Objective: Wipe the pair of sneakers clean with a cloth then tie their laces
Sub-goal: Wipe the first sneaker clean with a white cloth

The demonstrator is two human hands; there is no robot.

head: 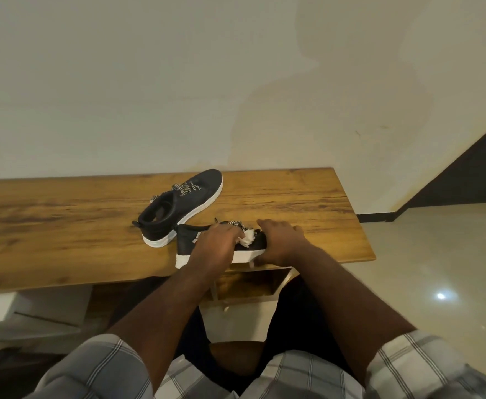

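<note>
two sneakers on one table (63, 226): left hand (215, 246) fingers pinch one cloth (249, 239) on near sneaker (188, 243), right hand (282, 240) grips its toe.

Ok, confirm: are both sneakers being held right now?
No, both hands are on the near sneaker; the far sneaker sits untouched.

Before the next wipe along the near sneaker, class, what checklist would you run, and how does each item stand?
1. Cloth in left hand: ok.
2. Right hand steadying near sneaker's toe end: ok.
3. Near sneaker resting fully on table: not ok, it lies at the front edge.
4. Far sneaker out of the way: ok.
5. Near sneaker's laces tied: cannot tell.
</note>
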